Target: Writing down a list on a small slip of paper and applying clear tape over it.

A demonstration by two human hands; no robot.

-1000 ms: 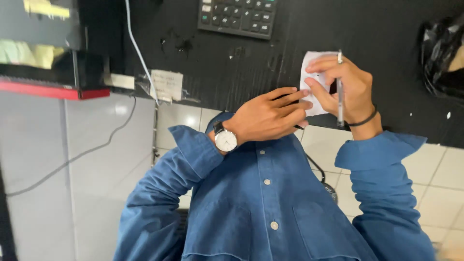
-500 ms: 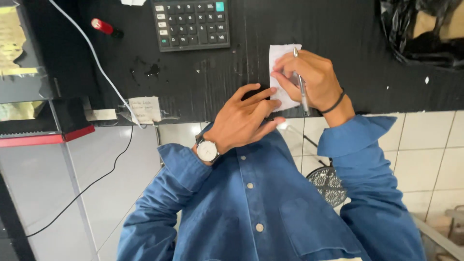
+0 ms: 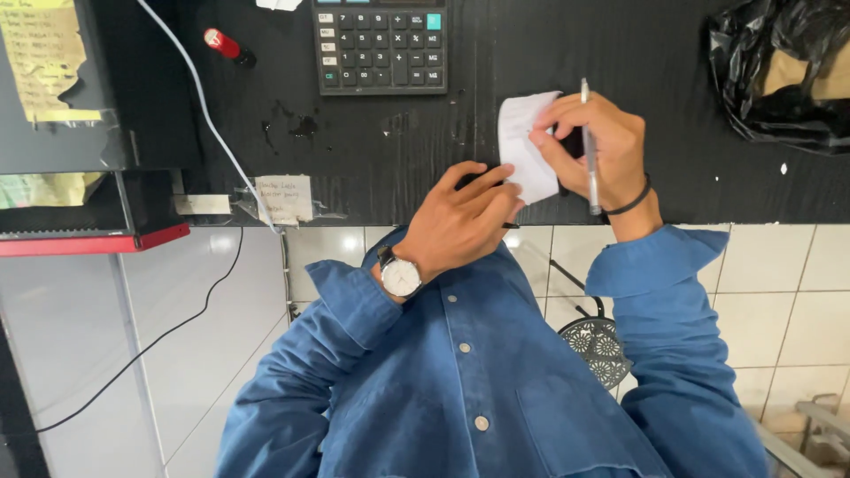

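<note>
The slip of paper (image 3: pixel 524 146) lies on the black desk (image 3: pixel 372 159) near its front edge, between the two hands, its upper end lifted and curling a little off the surface. It looks very light, thin and limp, so it should bend at any touch, slide readily on the smooth top and crease or tear if pinched hard. The best place to take it is probably a free corner or the raised upper edge, pinched between thumb and forefinger, with the other end pressed flat so it does not skate away.

The right hand (image 3: pixel 595 146) has its fingertips closed on the right edge of the slip, and a slim grey pen (image 3: pixel 589 146) is tucked upright between its fingers (so this grip is partly taken up and holds two things at once). A dark band sits on that wrist. The left hand (image 3: pixel 460 221) rests loosely curled at the desk's edge, its fingertips touching or just beside the lower corner of the slip; I cannot tell whether it actually grips anything. A wristwatch (image 3: pixel 400 276) with a pale face shows on that wrist, and both arms wear blue sleeves.

Farther back on the desk stand a dark calculator (image 3: pixel 381 44), a small red-capped object (image 3: pixel 226 46) and a black plastic bag (image 3: pixel 779 71); a white cable (image 3: pixel 208 115) runs across the left side
</note>
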